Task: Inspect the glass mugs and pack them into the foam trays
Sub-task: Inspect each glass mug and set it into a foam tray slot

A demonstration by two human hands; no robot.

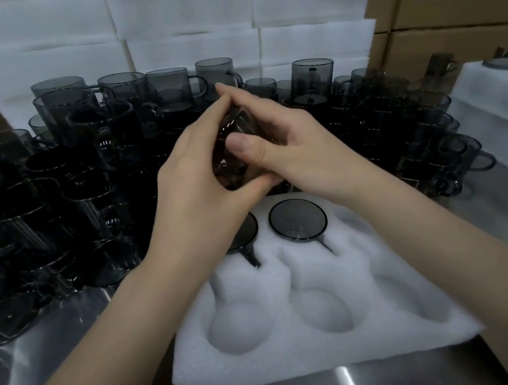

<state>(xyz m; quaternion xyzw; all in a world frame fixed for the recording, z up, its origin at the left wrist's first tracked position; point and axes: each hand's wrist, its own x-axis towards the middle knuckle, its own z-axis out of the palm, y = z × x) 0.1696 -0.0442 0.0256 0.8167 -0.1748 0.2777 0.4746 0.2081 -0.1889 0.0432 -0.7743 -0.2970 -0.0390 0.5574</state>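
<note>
Mid-inspection at centre frame, your left hand (198, 184) and right hand (291, 143) gripped one smoky grey glass mug (227, 166); next it likely needed an empty pocket of the white foam tray (306, 360).

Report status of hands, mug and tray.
Left hand and right hand grip one mug over tray. Two packed mugs in far pockets; near pockets empty. Nothing blocks them.

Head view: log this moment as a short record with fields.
held item: dark glass mug, gripped by left hand and right hand
tray: foam tray on steel table
packed: two mugs in the far pockets
empty: near pockets
stock: loose mugs crowded behind the tray
</note>
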